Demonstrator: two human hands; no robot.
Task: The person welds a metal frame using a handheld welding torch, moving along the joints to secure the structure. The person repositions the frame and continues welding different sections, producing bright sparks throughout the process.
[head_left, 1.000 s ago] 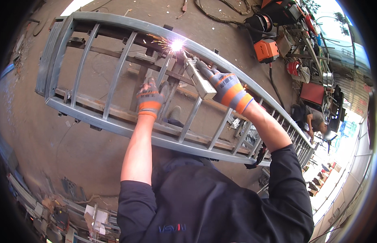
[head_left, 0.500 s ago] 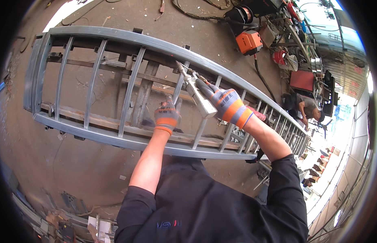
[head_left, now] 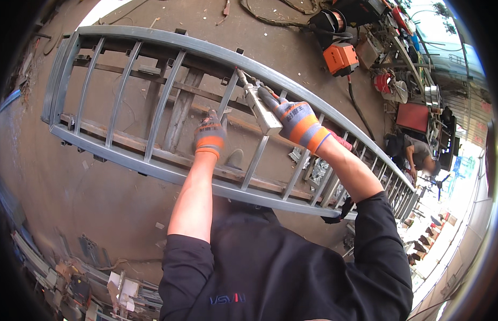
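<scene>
A long ladder-like frame of grey metal tubing (head_left: 163,36) with crossbars stretches across the view. My right hand (head_left: 298,122), in a grey and orange glove, is closed round a silver handheld welding gun (head_left: 261,109). The gun's pointed nozzle meets the joint between a crossbar (head_left: 227,92) and the frame's far rail, where a small red spot shows. My left hand (head_left: 210,135), gloved alike, is closed on that same crossbar nearer to me. The crossbar's lower part is hidden by the hand and forearm.
Under the frame lie brown metal beams (head_left: 185,107). Beyond it stand an orange machine (head_left: 340,58) and a wire spool (head_left: 334,20), with a dark cable (head_left: 358,107) on the floor. Another person (head_left: 417,152) bends near the far right end. Metal stock (head_left: 91,249) lies lower left.
The frame and both hands sit slightly higher and the surroundings have shifted in view. My right hand keeps the welding gun at the same joint; my left hand stays on the crossbar.
</scene>
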